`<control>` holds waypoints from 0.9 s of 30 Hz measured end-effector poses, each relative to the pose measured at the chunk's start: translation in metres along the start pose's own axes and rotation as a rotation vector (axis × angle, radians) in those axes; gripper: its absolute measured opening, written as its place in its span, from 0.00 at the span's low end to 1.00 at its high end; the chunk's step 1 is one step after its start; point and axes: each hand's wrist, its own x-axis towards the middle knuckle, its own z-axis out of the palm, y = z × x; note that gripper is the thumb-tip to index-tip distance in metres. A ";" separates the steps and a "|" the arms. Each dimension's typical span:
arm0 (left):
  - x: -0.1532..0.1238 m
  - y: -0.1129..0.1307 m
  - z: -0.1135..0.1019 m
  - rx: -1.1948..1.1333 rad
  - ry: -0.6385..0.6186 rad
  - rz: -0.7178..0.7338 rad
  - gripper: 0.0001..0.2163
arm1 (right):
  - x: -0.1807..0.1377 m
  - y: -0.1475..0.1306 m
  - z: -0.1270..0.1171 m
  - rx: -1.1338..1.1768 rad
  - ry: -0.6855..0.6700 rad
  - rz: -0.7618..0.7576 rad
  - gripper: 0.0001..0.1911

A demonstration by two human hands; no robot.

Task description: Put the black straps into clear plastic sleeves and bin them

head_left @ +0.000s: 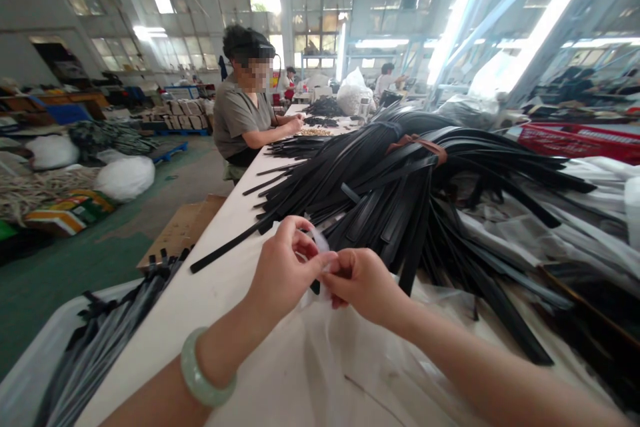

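In the middle of the view my left hand (287, 263) and my right hand (363, 280) meet, thumbs and fingers pinched together. Both grip a thin clear plastic bag (320, 333), which hangs down from my fingers over the table. A small dark end of something shows just below my left fingertips; most of it is hidden. A pale green bangle (203, 370) circles my left wrist. Right behind my hands lies a big heap of flat black straps (395, 200), part of it tied with a brown band (417, 143).
The white table (165, 327) runs away from me, with a co-worker (245, 107) at its left edge. Bagged black straps (120, 340) lie in a pale bin (25, 380) at lower left. A cardboard box (183, 230) stands beside the table. At right is a red crate (580, 140).
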 end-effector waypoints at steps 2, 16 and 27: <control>0.000 0.000 0.001 -0.054 -0.017 -0.028 0.15 | -0.002 0.003 0.002 -0.106 0.007 -0.032 0.13; 0.000 -0.001 0.001 -0.211 -0.145 -0.099 0.21 | -0.005 -0.002 0.002 -0.082 0.046 0.002 0.16; 0.006 0.002 -0.005 -0.474 -0.115 -0.254 0.19 | -0.010 -0.002 0.004 0.025 -0.222 -0.008 0.21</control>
